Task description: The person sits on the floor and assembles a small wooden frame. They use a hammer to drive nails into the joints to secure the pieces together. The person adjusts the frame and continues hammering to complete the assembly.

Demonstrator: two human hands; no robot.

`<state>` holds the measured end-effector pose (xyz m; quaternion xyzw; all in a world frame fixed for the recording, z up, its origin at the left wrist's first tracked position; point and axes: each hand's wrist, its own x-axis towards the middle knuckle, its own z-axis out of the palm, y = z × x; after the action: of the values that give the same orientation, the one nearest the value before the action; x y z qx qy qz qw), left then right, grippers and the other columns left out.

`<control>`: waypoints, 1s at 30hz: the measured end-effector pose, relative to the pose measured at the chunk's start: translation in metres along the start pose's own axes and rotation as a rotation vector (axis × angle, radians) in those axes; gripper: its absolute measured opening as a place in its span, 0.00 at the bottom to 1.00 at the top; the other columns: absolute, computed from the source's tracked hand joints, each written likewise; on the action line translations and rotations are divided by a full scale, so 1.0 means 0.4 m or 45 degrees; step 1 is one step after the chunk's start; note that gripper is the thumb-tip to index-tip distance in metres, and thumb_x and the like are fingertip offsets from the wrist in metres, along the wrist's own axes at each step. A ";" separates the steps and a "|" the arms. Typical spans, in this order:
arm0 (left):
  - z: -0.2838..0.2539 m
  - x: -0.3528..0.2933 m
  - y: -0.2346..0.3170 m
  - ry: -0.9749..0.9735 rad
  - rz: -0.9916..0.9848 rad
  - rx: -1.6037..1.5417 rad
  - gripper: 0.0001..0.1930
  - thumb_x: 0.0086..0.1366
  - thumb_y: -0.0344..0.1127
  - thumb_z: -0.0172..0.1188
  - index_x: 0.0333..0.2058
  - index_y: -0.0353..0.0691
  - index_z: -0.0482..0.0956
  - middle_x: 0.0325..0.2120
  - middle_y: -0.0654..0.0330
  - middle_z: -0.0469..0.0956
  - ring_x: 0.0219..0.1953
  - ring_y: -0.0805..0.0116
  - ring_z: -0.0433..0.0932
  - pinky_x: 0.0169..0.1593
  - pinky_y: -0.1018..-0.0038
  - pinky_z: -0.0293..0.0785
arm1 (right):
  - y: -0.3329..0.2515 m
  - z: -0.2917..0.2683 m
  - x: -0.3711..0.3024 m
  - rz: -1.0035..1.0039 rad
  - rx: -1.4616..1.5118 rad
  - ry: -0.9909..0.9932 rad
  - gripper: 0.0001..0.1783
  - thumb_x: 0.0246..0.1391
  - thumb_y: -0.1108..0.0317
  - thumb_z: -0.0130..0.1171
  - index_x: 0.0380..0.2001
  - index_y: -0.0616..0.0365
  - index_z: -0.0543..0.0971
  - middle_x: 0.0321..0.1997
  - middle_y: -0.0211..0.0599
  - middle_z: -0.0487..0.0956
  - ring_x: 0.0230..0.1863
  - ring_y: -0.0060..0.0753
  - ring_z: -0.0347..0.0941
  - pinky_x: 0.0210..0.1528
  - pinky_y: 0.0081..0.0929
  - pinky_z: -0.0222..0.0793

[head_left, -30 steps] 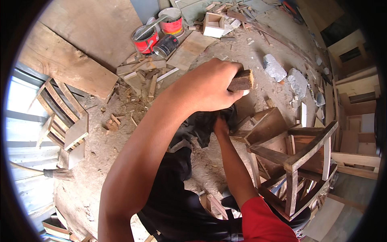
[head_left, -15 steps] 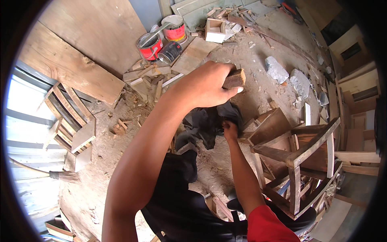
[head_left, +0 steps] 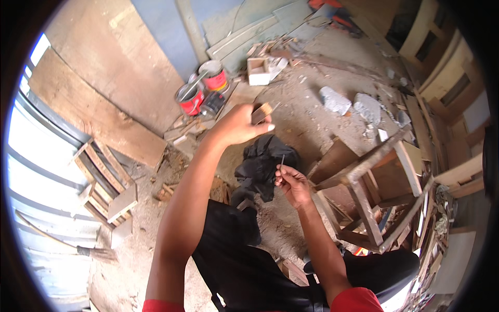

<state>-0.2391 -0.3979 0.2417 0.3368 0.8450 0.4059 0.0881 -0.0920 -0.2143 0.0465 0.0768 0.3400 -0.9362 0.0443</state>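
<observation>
My left hand [head_left: 238, 125] is closed around a short wooden piece [head_left: 262, 113], its cut end facing up and right. A thin sliver shows beside that end; I cannot tell if it is a nail or a splinter. Lower and to the right, my right hand [head_left: 295, 188] pinches a thin nail-like pin [head_left: 283, 160] between thumb and fingertips, pointing upward. A crumpled black cloth or bag [head_left: 259, 167] lies below and between both hands, its contents hidden.
A wooden stool-like frame [head_left: 361, 200] stands close to my right arm. Red paint cans [head_left: 190, 100] and a small wooden box [head_left: 258, 72] sit at the back. Concrete chunks [head_left: 335, 101] lie far right. Slatted wooden pieces [head_left: 106, 179] and a broom [head_left: 97, 253] are at left.
My right hand has come up out of the black cloth and now shows a thin pin. The left hand, still gripping the wooden piece, appears lower and further left as the view shifts.
</observation>
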 end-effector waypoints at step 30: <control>0.286 -0.106 0.604 0.206 0.292 -1.522 0.10 0.63 0.33 0.68 0.37 0.38 0.77 0.26 0.65 0.75 0.23 0.77 0.71 0.30 0.76 0.69 | -0.806 0.315 -0.513 -1.022 -1.135 0.153 0.13 0.60 0.63 0.66 0.41 0.62 0.85 0.31 0.29 0.83 0.31 0.18 0.73 0.38 0.21 0.71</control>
<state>-0.0385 -0.2462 0.3416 0.2859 0.4335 0.8407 0.1532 0.0522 -0.0426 0.3805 -0.0309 0.7040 -0.6411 -0.3040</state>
